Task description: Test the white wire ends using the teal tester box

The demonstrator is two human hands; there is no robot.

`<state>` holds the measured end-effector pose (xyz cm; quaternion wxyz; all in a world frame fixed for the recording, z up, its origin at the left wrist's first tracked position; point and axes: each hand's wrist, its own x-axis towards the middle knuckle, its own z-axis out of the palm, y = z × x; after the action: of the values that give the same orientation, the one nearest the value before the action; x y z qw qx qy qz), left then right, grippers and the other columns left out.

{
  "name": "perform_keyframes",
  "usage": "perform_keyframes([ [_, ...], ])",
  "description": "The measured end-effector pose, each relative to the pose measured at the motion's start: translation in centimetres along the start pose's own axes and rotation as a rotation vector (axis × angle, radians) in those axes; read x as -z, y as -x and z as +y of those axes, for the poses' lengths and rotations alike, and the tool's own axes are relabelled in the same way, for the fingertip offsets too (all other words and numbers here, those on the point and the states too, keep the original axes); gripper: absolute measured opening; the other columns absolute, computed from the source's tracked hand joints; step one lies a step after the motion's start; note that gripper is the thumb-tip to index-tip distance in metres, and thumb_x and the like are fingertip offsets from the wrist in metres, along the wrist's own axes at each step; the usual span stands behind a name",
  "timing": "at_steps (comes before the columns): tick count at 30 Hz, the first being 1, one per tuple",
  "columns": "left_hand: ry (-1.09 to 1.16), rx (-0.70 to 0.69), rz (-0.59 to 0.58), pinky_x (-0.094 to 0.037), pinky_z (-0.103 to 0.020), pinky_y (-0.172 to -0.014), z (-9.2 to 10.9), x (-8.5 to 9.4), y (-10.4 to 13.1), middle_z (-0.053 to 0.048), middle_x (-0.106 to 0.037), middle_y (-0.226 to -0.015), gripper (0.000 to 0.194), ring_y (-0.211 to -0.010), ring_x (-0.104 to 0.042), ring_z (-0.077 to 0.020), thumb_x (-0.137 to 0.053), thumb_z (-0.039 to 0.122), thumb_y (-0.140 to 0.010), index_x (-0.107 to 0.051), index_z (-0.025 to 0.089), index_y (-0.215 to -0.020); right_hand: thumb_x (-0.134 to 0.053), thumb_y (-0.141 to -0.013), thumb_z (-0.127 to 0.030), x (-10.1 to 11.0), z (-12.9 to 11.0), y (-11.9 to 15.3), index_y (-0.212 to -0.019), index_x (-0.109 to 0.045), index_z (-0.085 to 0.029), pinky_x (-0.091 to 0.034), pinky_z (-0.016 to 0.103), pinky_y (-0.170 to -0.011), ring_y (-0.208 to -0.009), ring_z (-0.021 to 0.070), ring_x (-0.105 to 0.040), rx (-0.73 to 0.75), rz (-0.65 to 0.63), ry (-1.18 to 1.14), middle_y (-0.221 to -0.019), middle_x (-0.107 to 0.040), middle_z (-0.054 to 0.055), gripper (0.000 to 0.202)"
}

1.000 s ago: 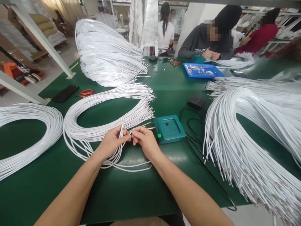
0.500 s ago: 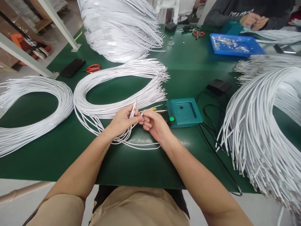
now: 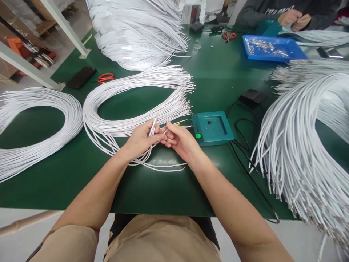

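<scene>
My left hand [image 3: 143, 138] is closed round several white cables, whose ends stick up above its fingers. Just right of it, my right hand [image 3: 180, 140] has its fingers bent together at the tip of one cable; what lies between them is too small to make out. A looped bundle of white cables [image 3: 109, 125] lies behind my hands, and a few loose cables trail beneath them. The teal device [image 3: 214, 127] with a green button sits close to the right of my right hand, a thin metal tip pointing at the fingers.
Big white cable bundles lie at the left [image 3: 58, 136], back [image 3: 136, 32] and right [image 3: 294, 145]. Red-handled snips [image 3: 105, 77], a black phone-like object [image 3: 81, 77], a black box [image 3: 253, 97] and a blue tray [image 3: 272, 56] of small metal parts are about. Another person's hands [image 3: 294, 20] work beyond.
My right hand's fingers have shifted slightly at the cable tip, the index finger lifting a little. My left hand keeps its hold. The whole view has moved slightly.
</scene>
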<state>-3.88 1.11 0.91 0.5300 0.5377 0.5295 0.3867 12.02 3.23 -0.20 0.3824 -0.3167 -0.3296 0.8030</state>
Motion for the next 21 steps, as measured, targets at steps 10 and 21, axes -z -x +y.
perform_keyframes([
  [10,0.038,-0.126,-0.018,-0.047,-0.024,-0.064,-0.7,0.4,-0.2,0.001,-0.062,-0.077,0.045,-0.072,-0.064,-0.0145,-0.071,0.032,-0.078,-0.055,0.021,-0.118,-0.070,-0.074,-0.042,-0.6,0.0,0.3,-0.067,-0.061,-0.017,-0.042,0.023,-0.055,-0.052,0.0066,-0.041,0.152,0.107,0.066,-0.061,-0.052,-0.004,0.027],
  [21,-0.080,-0.137,-0.048,-0.043,-0.024,-0.066,-0.2,0.3,0.0,0.000,-0.059,-0.077,0.037,-0.072,-0.058,-0.0140,-0.066,0.035,-0.082,-0.062,0.018,-0.115,-0.064,-0.072,-0.027,-0.7,-0.2,0.4,-0.070,-0.069,-0.017,-0.045,0.025,-0.061,-0.054,0.0095,-0.051,0.267,0.235,0.391,-0.056,-0.060,-0.003,0.012],
])
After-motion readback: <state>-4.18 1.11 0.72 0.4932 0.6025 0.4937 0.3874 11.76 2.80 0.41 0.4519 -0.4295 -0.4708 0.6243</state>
